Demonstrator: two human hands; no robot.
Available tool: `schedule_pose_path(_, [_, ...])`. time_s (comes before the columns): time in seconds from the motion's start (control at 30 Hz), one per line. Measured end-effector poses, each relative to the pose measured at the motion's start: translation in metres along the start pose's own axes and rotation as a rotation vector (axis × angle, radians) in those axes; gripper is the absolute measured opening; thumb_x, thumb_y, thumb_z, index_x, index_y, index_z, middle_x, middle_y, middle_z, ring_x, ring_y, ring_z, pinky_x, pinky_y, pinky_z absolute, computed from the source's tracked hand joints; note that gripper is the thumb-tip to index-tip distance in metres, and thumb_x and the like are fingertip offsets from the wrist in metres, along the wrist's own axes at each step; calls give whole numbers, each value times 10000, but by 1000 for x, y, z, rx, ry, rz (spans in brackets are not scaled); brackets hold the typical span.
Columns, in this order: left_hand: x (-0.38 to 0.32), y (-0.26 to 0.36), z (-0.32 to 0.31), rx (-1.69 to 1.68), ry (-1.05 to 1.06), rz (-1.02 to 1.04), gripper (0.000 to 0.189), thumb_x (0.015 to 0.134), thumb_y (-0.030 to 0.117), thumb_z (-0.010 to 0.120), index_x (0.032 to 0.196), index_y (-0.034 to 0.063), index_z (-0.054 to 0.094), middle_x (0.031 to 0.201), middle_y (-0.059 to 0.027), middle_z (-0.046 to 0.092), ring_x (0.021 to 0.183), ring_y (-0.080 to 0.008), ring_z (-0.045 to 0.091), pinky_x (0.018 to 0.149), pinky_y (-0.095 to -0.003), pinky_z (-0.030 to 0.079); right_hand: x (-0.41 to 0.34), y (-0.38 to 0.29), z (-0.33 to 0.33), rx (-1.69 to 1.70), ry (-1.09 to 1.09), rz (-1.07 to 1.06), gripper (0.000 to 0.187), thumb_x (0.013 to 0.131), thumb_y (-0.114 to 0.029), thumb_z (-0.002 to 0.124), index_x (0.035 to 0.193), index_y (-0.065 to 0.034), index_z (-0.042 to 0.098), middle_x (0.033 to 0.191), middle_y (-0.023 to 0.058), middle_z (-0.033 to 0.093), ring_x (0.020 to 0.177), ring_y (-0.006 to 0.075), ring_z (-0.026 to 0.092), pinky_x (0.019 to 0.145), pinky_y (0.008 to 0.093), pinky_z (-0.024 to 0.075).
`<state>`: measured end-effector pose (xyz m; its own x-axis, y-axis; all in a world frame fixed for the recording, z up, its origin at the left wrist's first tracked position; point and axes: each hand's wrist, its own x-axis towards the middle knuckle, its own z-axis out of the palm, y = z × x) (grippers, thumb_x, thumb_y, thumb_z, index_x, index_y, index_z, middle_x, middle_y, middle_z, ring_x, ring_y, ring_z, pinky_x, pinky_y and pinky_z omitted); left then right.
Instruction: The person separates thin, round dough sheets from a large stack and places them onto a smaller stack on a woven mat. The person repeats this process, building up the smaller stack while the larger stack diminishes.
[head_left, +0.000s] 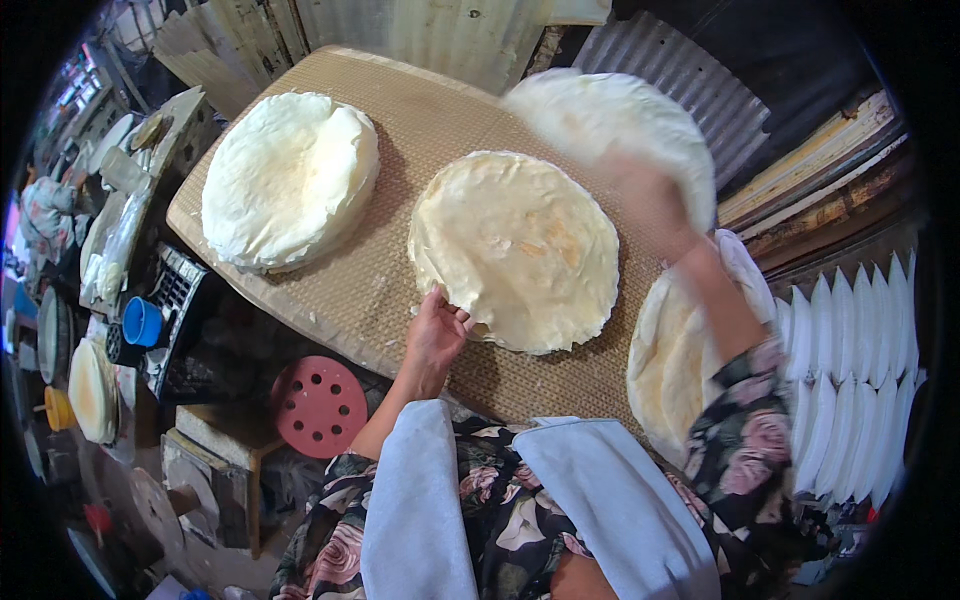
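Observation:
A stack of thin round flatbreads, pale with light brown patches, lies at the middle of a woven-textured board. At its near left rim, my left hand has its thumb and curled fingers on the edge of the top flatbread. My right hand is motion-blurred and reaches over the near side of a whiter round of flatbread at the far right. Its fingers cannot be made out, nor whether it holds that bread. Another thick white flatbread stack rests on the board's left part.
Folded flatbreads lie under my right forearm. Rows of filled white plastic packets stand at right. A red stool with round holes, a black crate and a blue cup are at left. Corrugated sheets line the back.

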<state>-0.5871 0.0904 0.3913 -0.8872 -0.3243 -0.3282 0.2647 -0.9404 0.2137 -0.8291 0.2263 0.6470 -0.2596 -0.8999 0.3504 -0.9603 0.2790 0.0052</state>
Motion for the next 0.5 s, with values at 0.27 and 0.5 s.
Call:
schedule_pose_path(0.27, [3,1,31,433,133,83,219,812,30,502,1020,62,564,802,-14,573,646,-125,526,584,-310,501,-82,-125,126,313,-191,79,126,787,-101,569,896,-41,547,830,130,576,788,326,588,655,404,482])
schedule_pose_path(0.5, [11,-3,46,423,107,-38,165,818,49,521,957,14,603,824,-87,620,701,-181,595,587,-340,506,-73,-134,114,450,-108,151,431,798,-215,649,1148,7,533,1073,175,581,994,344,573,814,366,482])
